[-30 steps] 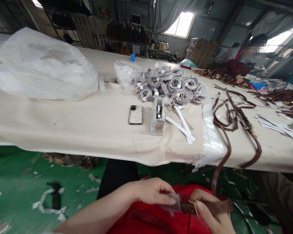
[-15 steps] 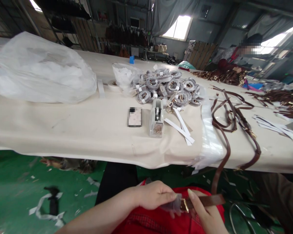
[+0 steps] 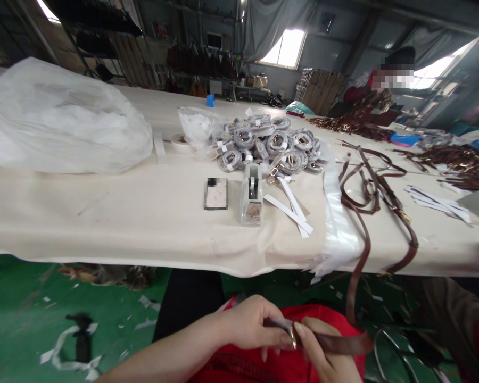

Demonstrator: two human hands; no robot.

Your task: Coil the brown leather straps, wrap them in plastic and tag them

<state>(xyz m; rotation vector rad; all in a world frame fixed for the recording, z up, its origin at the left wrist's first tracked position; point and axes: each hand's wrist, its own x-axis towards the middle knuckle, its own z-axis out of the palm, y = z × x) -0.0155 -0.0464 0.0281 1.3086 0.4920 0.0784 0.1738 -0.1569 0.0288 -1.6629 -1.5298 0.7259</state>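
Over my lap, my left hand (image 3: 249,325) pinches the end of a brown leather strap (image 3: 345,343) where clear plastic wraps it. Close beside it, my right hand (image 3: 323,346) grips the same strap at its gold buckle (image 3: 292,337). From my right hand the strap loops up over the table edge to other brown straps (image 3: 369,194). A tape dispenser (image 3: 251,197) stands on the table ahead, with white paper strips (image 3: 291,213) to its right. Behind it lies a heap of coiled straps in plastic (image 3: 267,141).
A large clear plastic bag (image 3: 64,117) fills the left of the cream-covered table (image 3: 115,223). A phone-like object (image 3: 216,194) lies left of the dispenser. Plastic sleeves (image 3: 339,223) hang over the front edge. A co-worker (image 3: 367,90) is at the far right, behind piled brown straps (image 3: 451,159).
My hands have come closer together, with my right fingers now at the buckle. The strap's loop beyond my right hand has shifted slightly. The camera view has turned a little right.
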